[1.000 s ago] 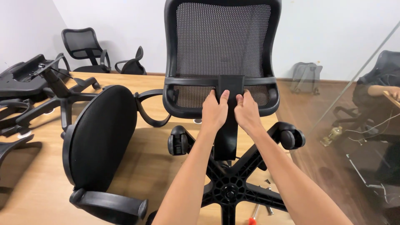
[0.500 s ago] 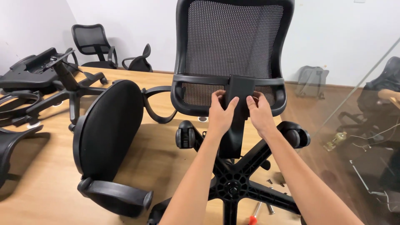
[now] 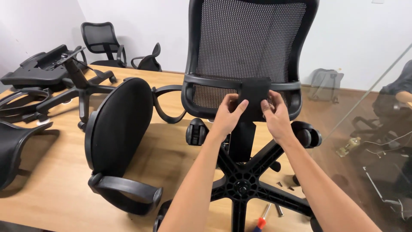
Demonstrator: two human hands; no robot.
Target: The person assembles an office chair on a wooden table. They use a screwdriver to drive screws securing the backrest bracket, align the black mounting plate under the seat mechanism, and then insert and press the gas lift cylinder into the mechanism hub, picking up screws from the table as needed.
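A black mesh chair backrest (image 3: 251, 47) stands upright on the wooden table (image 3: 56, 172), its black bracket (image 3: 254, 92) at the lower middle. My left hand (image 3: 228, 116) and my right hand (image 3: 277, 118) both grip that bracket from either side, fingers on its front. Under my hands lies a black five-star wheeled base (image 3: 242, 187). To the left, a black seat with armrests (image 3: 118, 137) stands on its edge.
More chair parts lie at the table's left end: a seat mechanism (image 3: 40, 68), another base (image 3: 73, 92), a mesh piece (image 3: 13, 150). A screwdriver (image 3: 261, 220) and loose screws (image 3: 285, 186) lie near the base. An assembled chair (image 3: 101, 45) stands behind. A glass partition (image 3: 369, 129) is at right.
The view has shifted slightly, so the backrest and my hands sit a little further right and lower. Both hands keep their hold on the bracket.
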